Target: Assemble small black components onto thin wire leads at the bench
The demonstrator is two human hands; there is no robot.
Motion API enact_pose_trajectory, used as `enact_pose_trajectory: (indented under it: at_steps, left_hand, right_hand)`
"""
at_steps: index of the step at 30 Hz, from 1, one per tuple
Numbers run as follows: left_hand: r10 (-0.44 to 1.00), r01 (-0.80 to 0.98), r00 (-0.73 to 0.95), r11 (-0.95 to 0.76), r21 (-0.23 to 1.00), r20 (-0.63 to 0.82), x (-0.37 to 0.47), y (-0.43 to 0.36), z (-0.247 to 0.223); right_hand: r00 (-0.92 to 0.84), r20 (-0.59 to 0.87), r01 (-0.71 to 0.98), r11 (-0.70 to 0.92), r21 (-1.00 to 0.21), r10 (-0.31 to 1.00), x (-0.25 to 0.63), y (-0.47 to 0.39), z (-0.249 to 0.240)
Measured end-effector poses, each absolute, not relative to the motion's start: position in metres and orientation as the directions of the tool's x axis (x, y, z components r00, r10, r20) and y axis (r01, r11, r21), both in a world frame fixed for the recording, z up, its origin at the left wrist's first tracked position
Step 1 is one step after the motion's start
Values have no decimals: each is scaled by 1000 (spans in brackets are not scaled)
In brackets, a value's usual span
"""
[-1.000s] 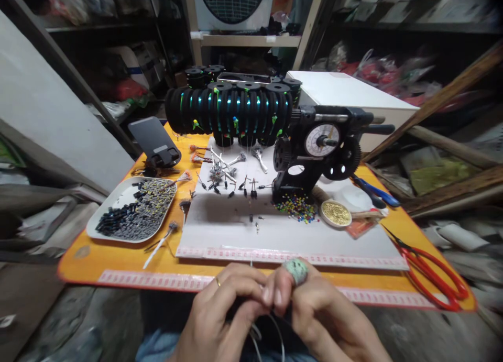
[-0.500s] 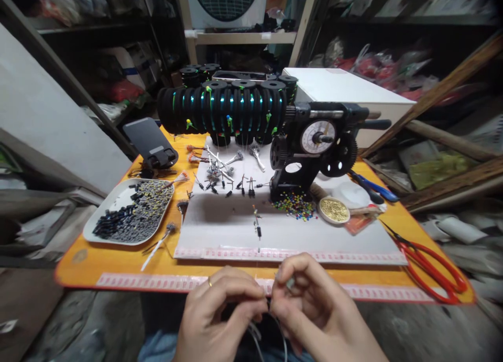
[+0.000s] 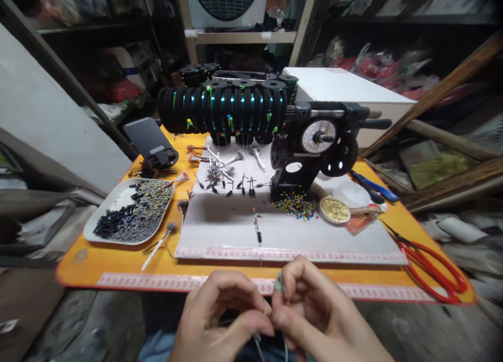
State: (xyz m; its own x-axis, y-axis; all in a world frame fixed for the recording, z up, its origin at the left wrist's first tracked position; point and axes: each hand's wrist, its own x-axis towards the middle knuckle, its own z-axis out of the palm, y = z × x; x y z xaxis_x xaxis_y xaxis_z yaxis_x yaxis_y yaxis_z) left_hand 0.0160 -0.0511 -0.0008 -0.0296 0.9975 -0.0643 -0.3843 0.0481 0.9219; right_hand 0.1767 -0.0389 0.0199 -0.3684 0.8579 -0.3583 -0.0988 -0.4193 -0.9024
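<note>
Close together at the table's front edge, my left hand [image 3: 223, 312] and my right hand [image 3: 318, 312] both pinch thumb against index finger. A thin pale line [image 3: 286, 347] runs between the fingertips and hangs below them in loops. Its finest part between the hands is too small to make out. Tucked against my right index finger is a small grey-green piece [image 3: 279, 282]. Just beyond, a small black cylinder [image 3: 259, 237] with fine line and tiny fittings lies on the white board [image 3: 220, 236], its line trailing toward my hands.
A black winding machine [image 3: 314, 142] carries foam spools [image 3: 223, 110]. Left stands a white tray [image 3: 90, 231] of small black and grey parts. Colored beads [image 3: 296, 205], a dish of gold bits [image 3: 334, 210], red-handled scissors [image 3: 432, 270] and blue-handled pliers [image 3: 379, 189] lie right.
My left fingers have opened out into a rounder arch and shifted slightly right. The grey-green piece at my right fingers shows more. The small black cylinder has shifted slightly on the board.
</note>
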Motion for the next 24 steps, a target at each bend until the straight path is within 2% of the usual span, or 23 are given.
enact_pose_trajectory:
  at_steps: [3, 6, 8, 10, 12, 13, 18, 20, 24]
  left_hand:
    - [999, -318, -18, -31, 948, 27, 13, -51, -5]
    - [977, -193, 29, -204, 960, 213, 5, -49, -8]
    - [921, -77, 128, -360, 930, 367, -3, -44, -8]
    - [827, 22, 295, -507, 862, 479, -10, -39, -5]
    - [724, 78, 448, -615, 784, 524, -14, -34, -2]
    - [698, 101, 466, -653, 751, 544, -14, -32, -1]
    - [677, 157, 372, -720, 676, 635, -10, -25, -7]
    - [697, 127, 350, -697, 706, 626, -10, -24, -12]
    - [783, 63, 177, -613, 787, 596, -6, -28, -20]
  right_hand:
    - [-371, -367, -80, -423, -903, 853, 177, -38, 19]
    - [-387, -378, -75, -437, -896, 841, 178, -37, 20]
    - [-407, -380, -41, -432, -901, 831, 178, -36, 21]
    - [-417, -365, 13, -396, -918, 833, 179, -34, 22]
    - [-424, -335, 57, -344, -937, 842, 179, -30, 22]
    - [-428, -313, 69, -315, -947, 847, 179, -29, 23]
    - [-387, -112, 211, -31, -977, 915, 181, -27, 29]
    - [-348, -25, 296, 84, -952, 937, 182, -31, 28]
    - [-285, 176, 434, 291, -853, 942, 182, -39, 21]
